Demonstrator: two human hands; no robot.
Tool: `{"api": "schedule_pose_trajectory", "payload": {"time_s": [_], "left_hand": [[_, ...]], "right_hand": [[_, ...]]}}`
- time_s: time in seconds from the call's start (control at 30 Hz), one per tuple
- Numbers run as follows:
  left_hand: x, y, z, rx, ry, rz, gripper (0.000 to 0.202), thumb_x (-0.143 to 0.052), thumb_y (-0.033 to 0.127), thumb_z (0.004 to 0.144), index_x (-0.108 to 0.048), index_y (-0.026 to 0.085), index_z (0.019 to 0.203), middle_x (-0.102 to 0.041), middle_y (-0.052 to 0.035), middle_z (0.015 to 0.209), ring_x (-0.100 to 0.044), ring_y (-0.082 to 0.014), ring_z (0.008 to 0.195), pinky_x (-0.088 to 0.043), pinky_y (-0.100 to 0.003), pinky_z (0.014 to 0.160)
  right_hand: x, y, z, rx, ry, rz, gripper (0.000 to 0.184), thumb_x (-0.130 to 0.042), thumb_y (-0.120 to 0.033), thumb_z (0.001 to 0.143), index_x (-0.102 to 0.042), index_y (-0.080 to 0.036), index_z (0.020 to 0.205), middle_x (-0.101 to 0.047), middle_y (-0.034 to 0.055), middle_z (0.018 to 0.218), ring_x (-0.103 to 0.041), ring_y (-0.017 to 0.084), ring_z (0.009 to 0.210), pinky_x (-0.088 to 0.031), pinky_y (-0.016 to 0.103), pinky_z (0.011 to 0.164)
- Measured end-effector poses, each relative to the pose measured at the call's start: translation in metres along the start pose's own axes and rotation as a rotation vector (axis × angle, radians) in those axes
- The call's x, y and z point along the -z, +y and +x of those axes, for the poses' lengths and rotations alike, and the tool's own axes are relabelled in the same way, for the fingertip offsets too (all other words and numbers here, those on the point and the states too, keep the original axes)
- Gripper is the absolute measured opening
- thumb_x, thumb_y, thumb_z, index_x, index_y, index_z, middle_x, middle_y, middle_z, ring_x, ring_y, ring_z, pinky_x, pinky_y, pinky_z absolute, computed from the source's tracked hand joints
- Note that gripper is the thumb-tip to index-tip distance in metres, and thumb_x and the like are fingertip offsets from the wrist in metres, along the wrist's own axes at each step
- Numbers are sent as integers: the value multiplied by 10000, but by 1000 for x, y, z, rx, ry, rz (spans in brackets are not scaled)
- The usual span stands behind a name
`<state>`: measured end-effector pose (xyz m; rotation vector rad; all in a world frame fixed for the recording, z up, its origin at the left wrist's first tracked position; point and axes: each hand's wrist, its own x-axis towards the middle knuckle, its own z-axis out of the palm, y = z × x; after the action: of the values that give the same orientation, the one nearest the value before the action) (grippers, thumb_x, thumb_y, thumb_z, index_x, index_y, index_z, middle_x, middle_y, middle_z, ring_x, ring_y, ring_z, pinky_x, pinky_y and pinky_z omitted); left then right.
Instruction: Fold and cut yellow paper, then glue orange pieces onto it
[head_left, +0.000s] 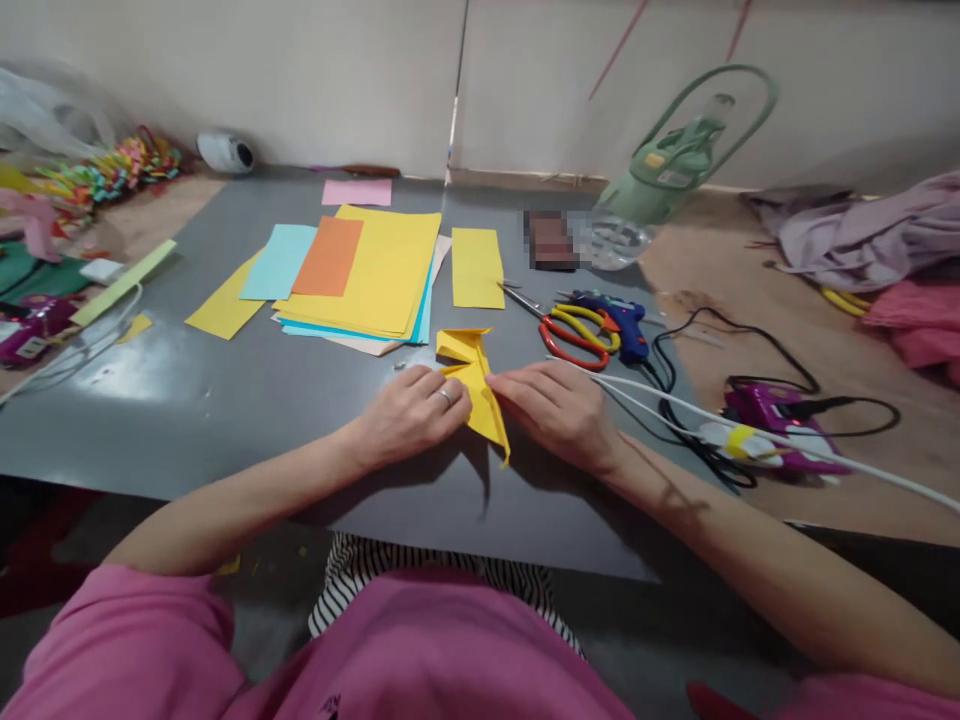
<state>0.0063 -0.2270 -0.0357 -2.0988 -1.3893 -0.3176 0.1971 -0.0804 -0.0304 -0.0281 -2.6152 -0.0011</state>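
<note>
A folded yellow paper (477,385) lies on the grey board (225,400) in front of me. My left hand (409,410), with a ring on one finger, presses on its left side with fingers curled over the fold. My right hand (559,405) pinches and presses the paper's right edge with its fingertips. Both hands are on the paper, whose lower tip sticks out toward me between them.
A stack of coloured sheets (360,275) and a yellow strip (476,265) lie further back. Red-and-yellow scissors (577,330), a blue glue gun (619,320), cables (712,410) and a purple device (772,415) sit to the right. A green-handled bottle (660,170) stands at the back right.
</note>
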Motion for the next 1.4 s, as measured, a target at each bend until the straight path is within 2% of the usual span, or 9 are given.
{"api": "schedule_pose_trajectory", "payload": {"time_s": [0.13, 0.3, 0.43, 0.57, 0.73, 0.87, 1.0, 1.17, 1.4], "left_hand": [[1, 8, -7, -66, -108, -91, 249, -418, 100, 994, -647, 150, 911, -675, -44, 791, -616, -170, 684, -424, -321, 672], [0, 6, -8, 25, -186, -86, 243, -413, 132, 1008, -639, 181, 935, -703, -42, 832, -639, -165, 720, -439, -313, 672], [-3, 5, -6, 40, -135, -120, 244, -406, 141, 1017, -643, 178, 973, -729, -44, 875, -656, -166, 722, -457, -308, 668], [-3, 4, -13, 105, -45, -236, 209, -448, 171, 1007, -625, 159, 1117, -742, -83, 1053, -692, -179, 883, -514, -304, 770], [4, 4, -27, 237, -85, -315, 186, -515, 258, 991, -684, 179, 987, -753, -77, 994, -690, -178, 861, -547, -312, 814], [8, 3, -32, 224, -122, -363, 202, -523, 264, 995, -709, 192, 1024, -771, -55, 1016, -706, -170, 868, -536, -307, 794], [9, 3, -35, 173, -103, -326, 203, -527, 262, 994, -709, 182, 1037, -780, -33, 1050, -716, -178, 882, -509, -323, 746], [13, 5, -33, 144, -84, -270, 181, -554, 253, 985, -709, 172, 1031, -784, -15, 1053, -712, -172, 873, -493, -323, 747], [14, 7, -33, 154, -88, -270, 166, -544, 231, 987, -696, 176, 1028, -780, -22, 1058, -701, -172, 889, -496, -324, 762]], "right_hand": [[-4, 0, -11, 146, -89, 24, 260, -488, -171, 990, -720, -246, 1081, -791, 23, 1006, -678, 177, 840, -488, 345, 755], [-4, -5, -15, 31, -105, 95, 208, -583, -293, 960, -725, -263, 1110, -783, 46, 1049, -689, 199, 899, -497, 365, 778], [-3, -6, -17, 44, -60, 84, 256, -548, -211, 969, -713, -273, 1156, -775, 52, 1080, -687, 209, 955, -503, 368, 816], [-5, -5, -17, 131, -95, 36, 300, -465, -152, 995, -707, -231, 1154, -769, 69, 1074, -677, 199, 917, -499, 355, 782], [-6, -4, -16, 121, -198, 102, 304, -424, -218, 1022, -710, -202, 1123, -761, 86, 1063, -663, 188, 902, -494, 338, 773], [-7, -4, -17, 56, -178, 176, 255, -477, -267, 1009, -721, -232, 1070, -774, 66, 1034, -675, 192, 905, -483, 350, 776], [-10, -8, -16, -43, -131, 276, 226, -500, -273, 998, -714, -214, 960, -765, 76, 967, -666, 192, 864, -480, 341, 752], [-12, -14, -10, -276, -106, 437, 206, -567, -310, 965, -642, -203, 805, -691, 83, 921, -627, 194, 860, -507, 337, 759], [-13, -20, -7, -401, -104, 447, 213, -619, -273, 920, -571, -206, 724, -670, 75, 927, -608, 202, 854, -487, 390, 830]]}}
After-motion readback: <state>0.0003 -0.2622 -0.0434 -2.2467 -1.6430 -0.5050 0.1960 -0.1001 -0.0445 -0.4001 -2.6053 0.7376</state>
